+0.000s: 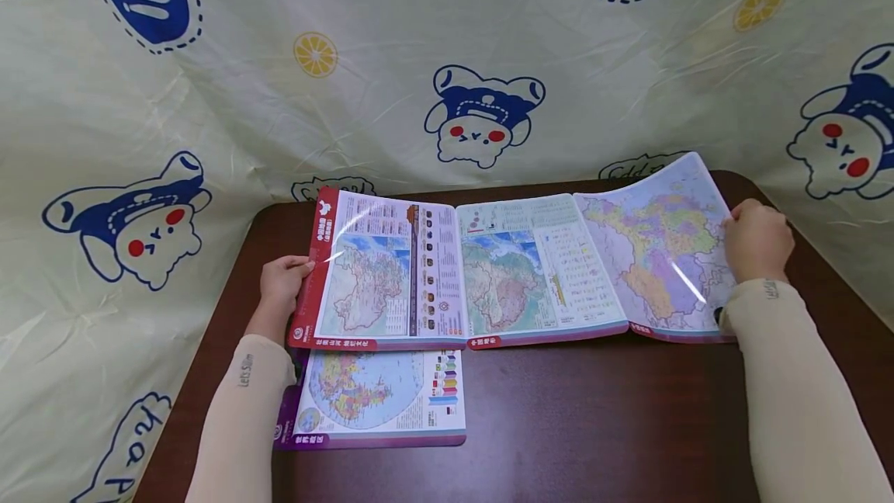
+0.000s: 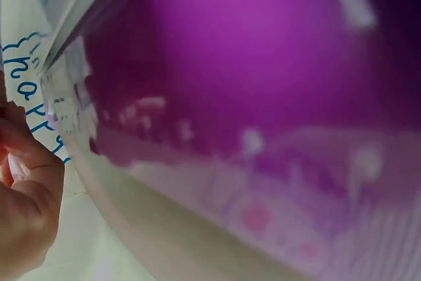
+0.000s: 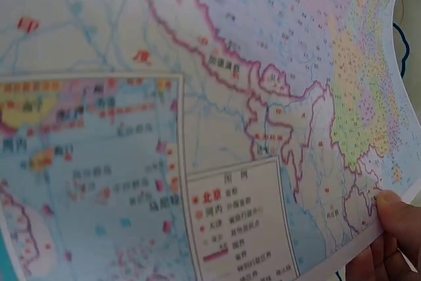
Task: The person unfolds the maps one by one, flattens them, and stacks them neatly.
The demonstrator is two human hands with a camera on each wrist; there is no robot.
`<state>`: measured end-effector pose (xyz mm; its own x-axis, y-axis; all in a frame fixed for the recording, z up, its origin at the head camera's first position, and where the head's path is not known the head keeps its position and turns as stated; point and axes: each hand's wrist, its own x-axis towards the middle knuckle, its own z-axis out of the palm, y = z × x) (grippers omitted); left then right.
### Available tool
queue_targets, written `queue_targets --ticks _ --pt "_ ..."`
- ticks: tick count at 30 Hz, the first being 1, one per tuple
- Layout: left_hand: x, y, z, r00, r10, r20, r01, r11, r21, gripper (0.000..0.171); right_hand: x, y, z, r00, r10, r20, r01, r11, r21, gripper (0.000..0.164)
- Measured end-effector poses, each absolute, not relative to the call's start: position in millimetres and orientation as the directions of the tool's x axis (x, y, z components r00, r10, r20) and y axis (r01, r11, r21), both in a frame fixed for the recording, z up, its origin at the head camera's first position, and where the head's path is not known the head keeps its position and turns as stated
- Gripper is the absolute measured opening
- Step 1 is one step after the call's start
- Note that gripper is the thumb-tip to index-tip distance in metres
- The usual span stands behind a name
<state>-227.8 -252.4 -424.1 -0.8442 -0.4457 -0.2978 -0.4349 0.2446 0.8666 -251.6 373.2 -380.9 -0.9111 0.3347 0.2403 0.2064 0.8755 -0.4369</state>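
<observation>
A laminated folding map (image 1: 391,270) with a red left border lies spread across the table, three panels showing. My left hand (image 1: 282,282) pinches its left border, thumb on top. At the far right, my right hand (image 1: 757,239) grips the edge of the last panel (image 1: 656,247), whose outer side curves up off the table. In the right wrist view, the thumb of that hand (image 3: 395,235) presses on the printed face. Partly covered by the left panel is a second map (image 1: 377,394) with a purple border, close to my left wrist.
The dark brown table (image 1: 594,425) has rounded back corners. Behind it hangs a pale curtain (image 1: 377,123) printed with cartoon figures and orange slices. A glossy purple surface (image 2: 230,51) fills much of the left wrist view, blurred.
</observation>
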Motion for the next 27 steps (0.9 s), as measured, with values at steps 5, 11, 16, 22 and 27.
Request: queue_targets --ticks 5,11,16,22,27 --pt "-226.8 -249.2 -423.4 -0.834 -0.459 -0.307 -0.444 0.226 0.867 0.036 -254.9 369.9 -385.0 -0.9 0.319 0.296 0.188 0.899 -0.396 0.024" --pt "-223.6 -249.5 -422.9 -0.835 -0.456 -0.309 -0.452 0.248 0.857 0.035 -253.1 370.6 -390.1 -0.908 0.325 0.264 0.17 0.863 -0.476 0.031" --pt "-222.6 -250.8 -426.3 -0.845 -0.44 -0.303 -0.462 0.318 0.828 0.036 -250.1 376.9 -395.5 -0.936 0.326 0.134 0.206 0.815 -0.542 0.038" --pt "-223.3 -244.4 -426.7 -0.893 -0.396 -0.212 -0.419 0.566 0.71 0.038 -253.3 382.1 -401.3 -0.941 0.302 0.151 0.169 0.81 -0.561 0.04" --pt "-225.2 -233.9 -422.4 -0.927 -0.355 -0.117 -0.361 0.768 0.529 0.046 -263.4 372.5 -404.7 -0.946 0.279 0.165 0.143 0.817 -0.558 0.041"
